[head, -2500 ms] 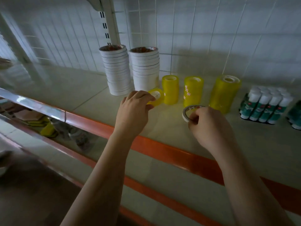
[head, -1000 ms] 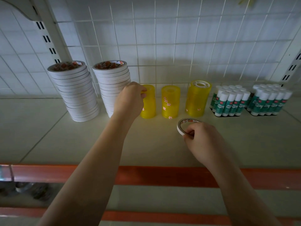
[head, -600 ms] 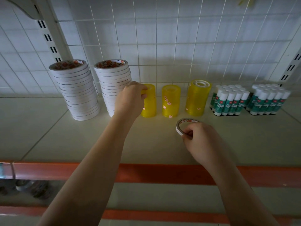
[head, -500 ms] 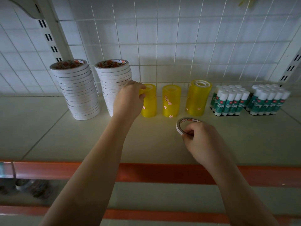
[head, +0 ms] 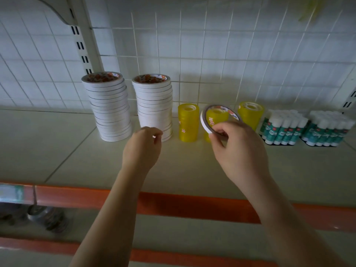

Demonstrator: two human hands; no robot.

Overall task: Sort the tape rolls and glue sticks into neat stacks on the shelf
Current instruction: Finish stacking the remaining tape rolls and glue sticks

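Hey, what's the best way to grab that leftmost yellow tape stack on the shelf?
Grip the leftmost yellow tape stack around its lower-middle side walls, coming from the front. It stands upright as a narrow column; the white tape stack sits close on its left, so a front pinch likely fits best.

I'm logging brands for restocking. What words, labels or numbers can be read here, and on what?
No text reads clearly.
Glue sticks: green labels with a small red mark, print too small and blurred.
Yellow tape rolls: red-and-white stickers, unreadable.
Thin white tape roll that the right hand pinches: coloured core print, blurred.
White tape stacks: orange core print, illegible.
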